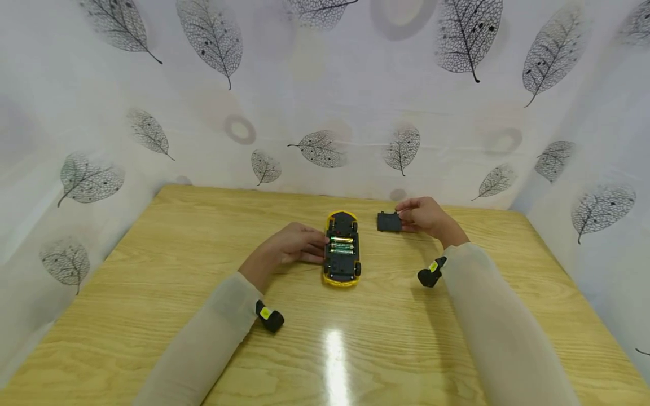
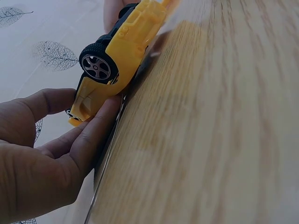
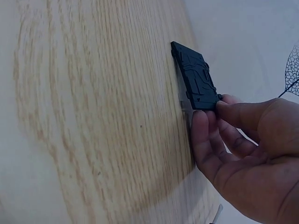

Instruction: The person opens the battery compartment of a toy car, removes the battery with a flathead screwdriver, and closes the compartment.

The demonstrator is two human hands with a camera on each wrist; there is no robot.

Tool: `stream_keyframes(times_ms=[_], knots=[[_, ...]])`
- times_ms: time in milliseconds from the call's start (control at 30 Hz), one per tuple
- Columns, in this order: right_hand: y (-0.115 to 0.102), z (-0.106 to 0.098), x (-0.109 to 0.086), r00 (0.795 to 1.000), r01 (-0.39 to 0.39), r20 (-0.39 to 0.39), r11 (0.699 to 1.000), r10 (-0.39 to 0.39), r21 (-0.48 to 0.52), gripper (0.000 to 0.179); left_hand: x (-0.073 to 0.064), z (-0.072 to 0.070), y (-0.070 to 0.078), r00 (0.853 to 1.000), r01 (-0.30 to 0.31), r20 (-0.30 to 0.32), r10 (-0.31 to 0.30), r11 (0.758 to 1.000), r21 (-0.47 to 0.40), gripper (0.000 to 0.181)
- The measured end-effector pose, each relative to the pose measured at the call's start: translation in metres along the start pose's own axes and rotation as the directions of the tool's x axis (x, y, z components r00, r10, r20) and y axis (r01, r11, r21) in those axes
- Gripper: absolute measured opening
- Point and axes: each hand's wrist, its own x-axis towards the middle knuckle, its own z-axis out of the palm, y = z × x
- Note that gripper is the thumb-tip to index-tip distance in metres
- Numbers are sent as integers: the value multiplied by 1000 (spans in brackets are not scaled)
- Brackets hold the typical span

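Observation:
A yellow toy car point(image 1: 342, 277) lies wheels up on the table, its black underside point(image 1: 341, 264) facing me. Several green-and-gold batteries point(image 1: 342, 246) sit side by side in the open compartment of that underside. My left hand point(image 1: 299, 243) holds the car by its left side; in the left wrist view the thumb and fingers pinch the yellow body point(image 2: 135, 42) beside a wheel point(image 2: 97, 67). To the right of the car, my right hand point(image 1: 424, 217) pinches a flat black battery cover point(image 1: 388, 222) by its edge. Raised ridges show on the cover's face point(image 3: 194, 74) in the right wrist view.
The wooden table point(image 1: 244, 220) reaches back to a white cloth point(image 1: 325, 101) printed with dark leaves, which also hangs at both sides. A black wrist camera point(image 1: 269, 318) is strapped to the left sleeve and another camera point(image 1: 430, 274) to the right.

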Motion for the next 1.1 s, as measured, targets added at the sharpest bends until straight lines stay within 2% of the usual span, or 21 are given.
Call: stream_keyframes(times_ms=[500,867,1100], knots=[[1,-3,5,999,-36,2,997,36,-67,38,0,1,1,1000,7,3,-7,1000,-10,37],[-8,-4,-10,1000,-3,-7,989,2,-146,38,0,1,1,1000,6,2,-6,1000,-12,35],[-15,-10,-22,998,60,28,976,-56,-207,39,0,0,0,1000,6,4,-6,1000,-9,36]])
